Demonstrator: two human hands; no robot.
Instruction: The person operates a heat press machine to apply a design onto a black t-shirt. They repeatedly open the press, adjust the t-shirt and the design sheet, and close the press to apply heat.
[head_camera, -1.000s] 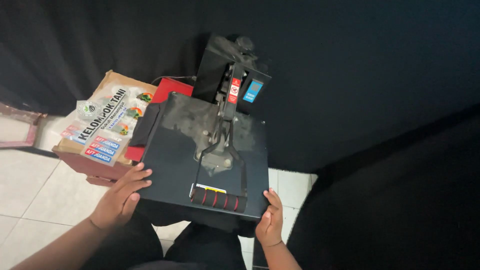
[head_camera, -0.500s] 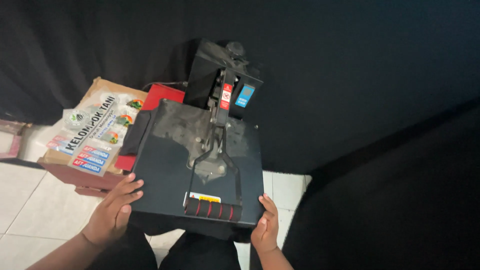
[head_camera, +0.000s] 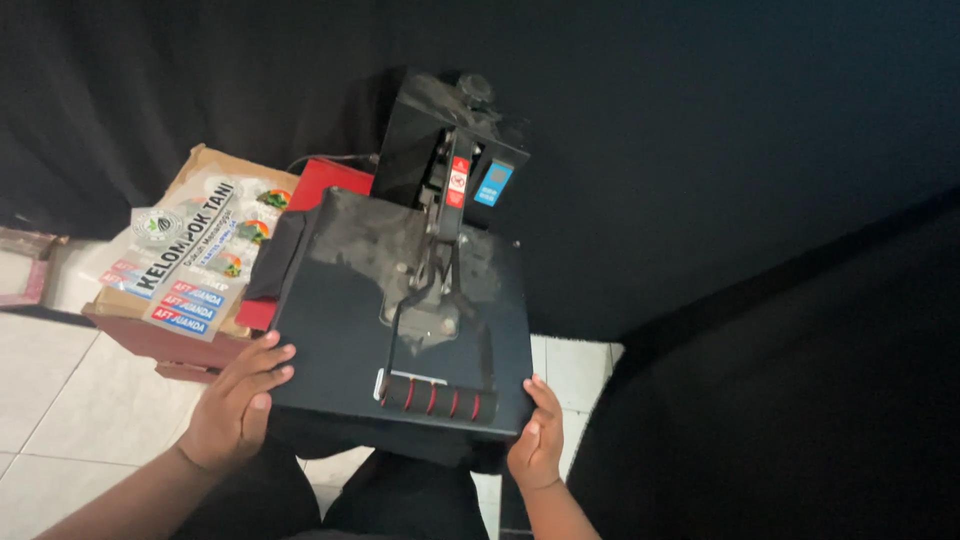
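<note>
Hands gripped the near end of a black heat press (head_camera: 400, 330) from both sides, seen from above against a black cloth backdrop (head_camera: 700, 150). The left hand (head_camera: 235, 410) lay at the near left corner of the upper plate, its fingers (head_camera: 265, 365) spread slightly and curled over the plate's edge. The right hand (head_camera: 537, 440) held the near right corner, thumb on top of the rim and the remaining fingers hidden beneath, so how tightly they closed could not be told. The press sat directly in front of the person, its long axis running away from the body and leaning a little to the right. Its lever handle (head_camera: 437, 398), wrapped in black grips with red bands, lay across the near edge, pointing toward the person, while the boxy control housing (head_camera: 450, 150) stood at the far end. Just left of the press, touching its side, sat a red box (head_camera: 160, 340) topped with a brown cardboard sheet (head_camera: 190, 260) covered in stickers. Pale floor tiles (head_camera: 70, 410) showed below.
</note>
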